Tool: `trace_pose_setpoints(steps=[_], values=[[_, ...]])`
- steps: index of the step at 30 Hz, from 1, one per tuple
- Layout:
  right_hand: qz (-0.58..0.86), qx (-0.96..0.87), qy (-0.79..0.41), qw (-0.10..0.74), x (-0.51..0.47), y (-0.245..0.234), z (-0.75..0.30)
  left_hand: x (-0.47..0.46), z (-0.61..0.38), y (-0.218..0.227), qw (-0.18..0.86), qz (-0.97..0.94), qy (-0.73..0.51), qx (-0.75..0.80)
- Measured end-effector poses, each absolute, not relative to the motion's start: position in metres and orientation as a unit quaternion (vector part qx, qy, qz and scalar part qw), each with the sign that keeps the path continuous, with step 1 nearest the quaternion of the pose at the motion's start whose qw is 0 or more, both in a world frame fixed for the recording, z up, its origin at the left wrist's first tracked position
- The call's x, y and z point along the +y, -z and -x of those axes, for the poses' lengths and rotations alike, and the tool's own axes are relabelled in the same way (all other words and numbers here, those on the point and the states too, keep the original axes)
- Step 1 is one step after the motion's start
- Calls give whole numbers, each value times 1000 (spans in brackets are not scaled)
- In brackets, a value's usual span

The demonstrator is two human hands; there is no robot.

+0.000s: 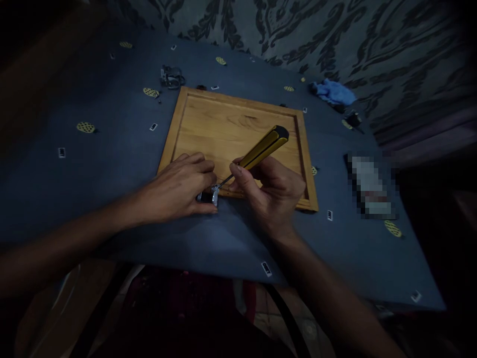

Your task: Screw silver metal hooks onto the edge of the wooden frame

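The left hand (pixel 179 188) is half curled, thumb and fingers gripping a metal piece (pixel 215 197) at the near edge of the tray (pixel 219 132); just right of it, the right hand (pixel 278 189) is closed on a screwdriver (pixel 261 147), tip at the piece, handle slanting up; the tray lies beneath and beyond both hands; well right of the right hand lies a pixelated thing (pixel 372 186); farther beyond that hand, a blue cloth (pixel 336 93).

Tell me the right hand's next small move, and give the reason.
The right hand should probably give the screwdriver a small, gentle twist: its tip appears to meet the small metal piece at the wooden board's near edge, and the left hand grips that piece.
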State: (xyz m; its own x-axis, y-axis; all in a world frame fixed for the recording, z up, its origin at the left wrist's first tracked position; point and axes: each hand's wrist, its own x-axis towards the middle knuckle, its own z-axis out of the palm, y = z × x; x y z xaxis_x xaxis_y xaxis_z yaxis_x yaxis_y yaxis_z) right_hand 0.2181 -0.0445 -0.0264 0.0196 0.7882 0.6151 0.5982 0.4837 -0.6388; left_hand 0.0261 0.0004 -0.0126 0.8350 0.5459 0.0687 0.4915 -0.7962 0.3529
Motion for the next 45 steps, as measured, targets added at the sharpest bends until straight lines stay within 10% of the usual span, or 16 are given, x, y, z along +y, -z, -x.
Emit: trace_pose_setpoints(steps=[14,23,36,45], values=[[504,-706,-75,492,-47,25,-219,4,-22,8,139,-945,-101,279],[447,-738,-24,505,-43,25,-220,9,-36,-51,337,-839,-318,285],[447,-711,-80,536,-46,25,-219,8,-50,-54,247,-889,-288,257],[401,-846,-3,352,-78,42,-254,10,-48,-51,252,-881,-295,269]])
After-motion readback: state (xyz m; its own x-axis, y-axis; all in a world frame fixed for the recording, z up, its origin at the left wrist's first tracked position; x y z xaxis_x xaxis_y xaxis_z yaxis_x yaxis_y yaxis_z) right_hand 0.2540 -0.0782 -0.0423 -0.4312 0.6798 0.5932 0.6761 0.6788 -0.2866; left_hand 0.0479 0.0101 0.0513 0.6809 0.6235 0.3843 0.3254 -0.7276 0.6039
